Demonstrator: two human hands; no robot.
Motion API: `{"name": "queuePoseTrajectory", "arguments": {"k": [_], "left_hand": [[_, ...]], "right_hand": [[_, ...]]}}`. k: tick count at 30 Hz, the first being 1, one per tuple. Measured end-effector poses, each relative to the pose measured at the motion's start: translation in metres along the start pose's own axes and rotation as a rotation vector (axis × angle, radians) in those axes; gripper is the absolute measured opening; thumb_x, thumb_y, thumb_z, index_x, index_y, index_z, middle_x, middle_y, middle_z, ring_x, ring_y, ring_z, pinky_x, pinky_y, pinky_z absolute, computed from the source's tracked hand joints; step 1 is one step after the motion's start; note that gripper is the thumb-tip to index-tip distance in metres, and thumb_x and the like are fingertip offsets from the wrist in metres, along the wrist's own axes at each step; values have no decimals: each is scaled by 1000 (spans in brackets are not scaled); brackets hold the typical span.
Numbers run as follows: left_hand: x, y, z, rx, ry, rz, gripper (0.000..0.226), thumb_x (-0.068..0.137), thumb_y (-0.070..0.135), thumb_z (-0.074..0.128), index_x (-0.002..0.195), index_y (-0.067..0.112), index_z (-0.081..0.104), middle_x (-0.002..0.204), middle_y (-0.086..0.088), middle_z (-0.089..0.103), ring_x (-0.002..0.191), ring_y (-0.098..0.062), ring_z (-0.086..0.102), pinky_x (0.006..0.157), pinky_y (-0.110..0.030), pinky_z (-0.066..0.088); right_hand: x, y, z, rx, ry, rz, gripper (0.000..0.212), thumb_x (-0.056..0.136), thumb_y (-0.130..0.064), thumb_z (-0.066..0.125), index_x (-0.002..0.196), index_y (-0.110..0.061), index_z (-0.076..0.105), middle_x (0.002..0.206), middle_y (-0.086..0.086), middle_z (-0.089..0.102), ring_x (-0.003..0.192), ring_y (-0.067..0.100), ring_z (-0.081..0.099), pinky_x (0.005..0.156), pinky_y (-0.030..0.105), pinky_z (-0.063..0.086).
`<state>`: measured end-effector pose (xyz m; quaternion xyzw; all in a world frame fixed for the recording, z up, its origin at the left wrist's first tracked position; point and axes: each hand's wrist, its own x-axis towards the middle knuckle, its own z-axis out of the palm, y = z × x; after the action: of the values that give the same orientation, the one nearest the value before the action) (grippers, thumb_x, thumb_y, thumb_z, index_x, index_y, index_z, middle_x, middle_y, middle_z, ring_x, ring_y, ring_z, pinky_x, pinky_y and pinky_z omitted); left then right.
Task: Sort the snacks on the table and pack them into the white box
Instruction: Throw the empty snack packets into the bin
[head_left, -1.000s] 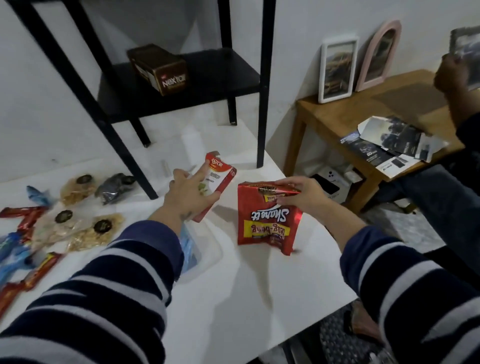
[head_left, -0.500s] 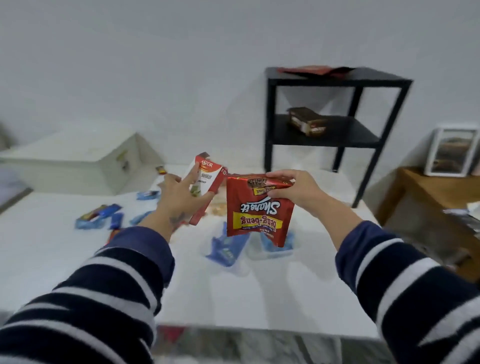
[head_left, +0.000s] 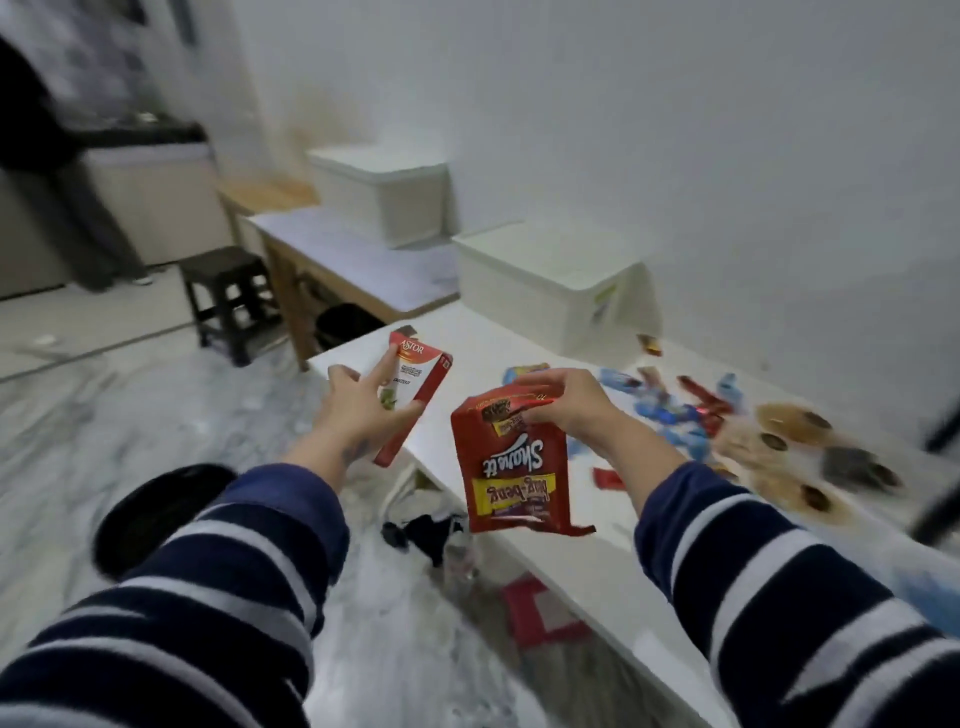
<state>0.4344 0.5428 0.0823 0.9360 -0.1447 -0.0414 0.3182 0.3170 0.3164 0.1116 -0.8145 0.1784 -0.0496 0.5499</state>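
My left hand grips a red and white Astor box, held up over the table's left end. My right hand pinches the top of a red Beng-Beng share bag, which hangs upside down in the air beside the box. A white lidded box stands at the far end of the white table, against the wall. Loose blue and red wrapped snacks and clear packs of brown cookies lie scattered on the table to the right of my hands.
A second white box sits on a lower wooden bench further back. A dark stool stands on the marble floor at left. A black round object lies near my left sleeve. Someone stands at far left.
The view has swung left, so the black shelf has left the frame and the white boxes and floor show. Both hands still hold the same two packs, now further apart.
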Motion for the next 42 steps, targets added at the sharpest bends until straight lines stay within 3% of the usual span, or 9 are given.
{"name": "queuePoseTrajectory", "arguments": {"k": [3,7,10,21,25,31,35,37,42], "left_hand": [[20,-46,-17,-7,49,-105,85,75,59,61,144,54,12,121,-4,25,115,-29,44,101,-41,45],[50,-93,-41,28,107,-239,82,77,59,60,145,52,13,117,-4,25,112,-29,46,95,-35,45],[67,-129,-57,48,148,-348,82,75,61,58,143,54,13,113,-2,24,111,-28,44,96,-38,45],[85,-295,-116,-51,229,-777,88,67,67,55,143,56,10,124,-5,22,116,-35,44,104,-44,41],[112,-365,-129,-122,208,-860,93,61,69,52,143,56,10,128,-8,23,119,-37,44,106,-42,37],[149,-455,-130,-269,91,-988,99,57,71,51,145,52,11,133,-14,21,125,-43,39,112,-43,31],[173,-509,-117,-327,35,-1048,95,67,69,58,146,50,10,132,-13,22,124,-42,39,111,-41,31],[186,-534,-106,-348,17,-1079,93,71,67,60,147,48,11,136,-13,20,125,-42,40,110,-41,32],[228,-613,-56,-382,15,-1185,86,75,66,60,147,47,15,131,-12,26,119,-42,46,105,-40,38]], "right_hand": [[53,-17,48,9,-88,-8,48,76,15,66,118,-10,66,104,10,67,86,19,65,58,15,56],[125,-38,112,-43,-215,-17,39,75,12,68,105,-13,72,103,12,70,91,26,68,75,32,58],[168,-56,163,-103,-338,-39,36,73,9,72,101,-13,74,104,10,68,93,27,65,79,34,57],[259,-103,361,-75,-712,-71,43,75,5,72,112,-17,69,98,13,70,75,20,67,64,24,59],[293,-103,443,-87,-767,5,51,72,6,75,118,-14,66,104,14,69,85,27,68,74,36,60],[337,-91,539,-174,-787,147,68,72,13,73,131,-15,55,105,8,56,88,23,61,51,26,59],[365,-60,599,-265,-745,143,71,69,12,75,132,-13,55,119,12,55,102,31,63,67,47,61],[379,-42,626,-317,-747,135,72,68,11,76,133,-11,54,122,10,52,104,30,62,67,48,60],[428,21,706,-433,-762,75,75,67,5,80,135,-10,52,113,1,48,110,27,58,88,50,54]]}}
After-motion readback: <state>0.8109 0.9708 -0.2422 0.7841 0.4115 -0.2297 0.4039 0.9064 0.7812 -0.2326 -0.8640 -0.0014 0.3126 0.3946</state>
